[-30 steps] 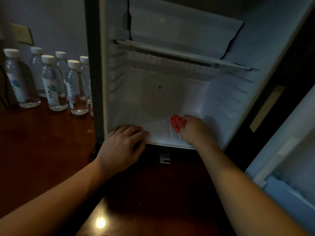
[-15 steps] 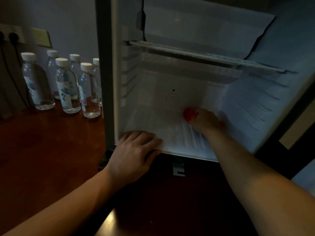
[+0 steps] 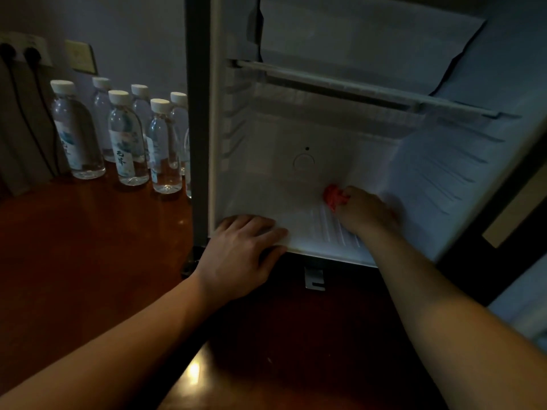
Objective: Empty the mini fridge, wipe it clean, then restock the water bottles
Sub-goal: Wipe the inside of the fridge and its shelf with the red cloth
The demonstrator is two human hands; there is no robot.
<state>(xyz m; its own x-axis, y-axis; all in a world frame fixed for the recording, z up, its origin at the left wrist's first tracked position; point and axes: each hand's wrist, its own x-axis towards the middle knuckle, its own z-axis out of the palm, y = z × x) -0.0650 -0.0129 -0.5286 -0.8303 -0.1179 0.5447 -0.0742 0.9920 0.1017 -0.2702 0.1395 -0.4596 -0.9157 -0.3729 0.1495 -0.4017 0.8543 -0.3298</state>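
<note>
The mini fridge (image 3: 260,149) stands open on a dark wooden surface, its white inside lit and holding no bottles. My right hand (image 3: 365,210) reaches deep onto the fridge floor and grips a bunched red cloth (image 3: 334,196) against it, near the back wall. My left hand (image 3: 241,254) rests flat on the front left edge of the fridge floor, fingers spread. Several clear water bottles (image 3: 127,140) with white caps stand in a cluster to the left of the fridge, against the wall.
A wire shelf (image 3: 370,90) crosses the upper part of the fridge. The open door (image 3: 521,300) shows at the right edge. Wall sockets with two black plugs (image 3: 22,53) and hanging cables sit at the far left. The wooden surface (image 3: 88,261) spreads in front.
My right hand has pushed the red cloth from the front of the fridge floor toward the back. The left hand has stayed on the front edge. The view has shifted right.
</note>
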